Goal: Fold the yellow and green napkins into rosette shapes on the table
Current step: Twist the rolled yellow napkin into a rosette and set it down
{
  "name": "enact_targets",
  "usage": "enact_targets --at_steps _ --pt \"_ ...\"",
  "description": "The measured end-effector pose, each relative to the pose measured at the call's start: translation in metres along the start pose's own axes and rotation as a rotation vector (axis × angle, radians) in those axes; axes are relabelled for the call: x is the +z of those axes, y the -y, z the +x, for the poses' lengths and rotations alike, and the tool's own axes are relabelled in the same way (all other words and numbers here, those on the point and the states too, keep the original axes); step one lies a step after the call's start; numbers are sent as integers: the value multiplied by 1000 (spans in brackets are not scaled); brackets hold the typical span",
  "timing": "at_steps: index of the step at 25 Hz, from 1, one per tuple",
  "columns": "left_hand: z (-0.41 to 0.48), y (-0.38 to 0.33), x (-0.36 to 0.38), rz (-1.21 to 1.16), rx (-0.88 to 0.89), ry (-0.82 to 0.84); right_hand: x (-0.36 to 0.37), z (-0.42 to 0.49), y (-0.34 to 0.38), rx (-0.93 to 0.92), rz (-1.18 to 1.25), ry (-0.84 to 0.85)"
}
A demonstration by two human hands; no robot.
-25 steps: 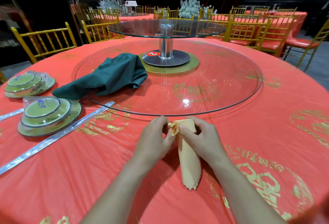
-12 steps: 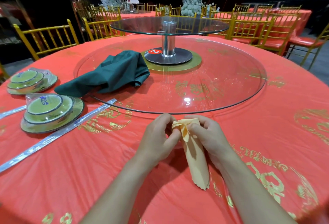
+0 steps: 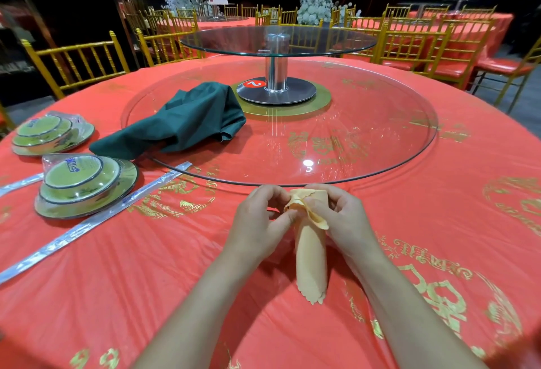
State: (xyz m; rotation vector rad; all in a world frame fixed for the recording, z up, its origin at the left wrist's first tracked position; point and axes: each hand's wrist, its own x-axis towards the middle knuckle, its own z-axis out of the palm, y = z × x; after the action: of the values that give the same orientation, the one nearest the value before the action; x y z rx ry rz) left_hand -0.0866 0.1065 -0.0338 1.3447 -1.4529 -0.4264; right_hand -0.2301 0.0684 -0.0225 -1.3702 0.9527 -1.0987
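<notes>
Yellow napkin (image 3: 311, 254), soft cloth rolled into a tube with a scalloped lower edge, lies at lower centre of the frame on the red tablecloth (image 3: 146, 280), which bears gold prints. Its upper end sits between both hands: the left hand (image 3: 257, 222) and right hand (image 3: 341, 219) each pinch the peeled-back, petal-like layers. The green napkin (image 3: 181, 122) lies crumpled at upper left, draped over the glass turntable's (image 3: 380, 134) edge.

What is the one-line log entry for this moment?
both hands peel yellow napkin top | green napkin unfolded
</notes>
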Motion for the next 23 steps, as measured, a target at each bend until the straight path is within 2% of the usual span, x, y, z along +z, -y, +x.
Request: enact_targets --at_steps 5,10,12,16,23 --pt "0 2 -5 54 64 42 -1 -1 -1 36 -101 55" --pt "0 -2 -6 94 166 45 3 -1 2 41 -38 41" --pt "1 -2 -8 24 142 60 3 -1 2 6 -56 64" --pt "4 1 -10 -76 84 114 0 0 0 49 -41 103" --pt "5 2 -9 -124 75 169 5 -1 -3 35 -62 18"
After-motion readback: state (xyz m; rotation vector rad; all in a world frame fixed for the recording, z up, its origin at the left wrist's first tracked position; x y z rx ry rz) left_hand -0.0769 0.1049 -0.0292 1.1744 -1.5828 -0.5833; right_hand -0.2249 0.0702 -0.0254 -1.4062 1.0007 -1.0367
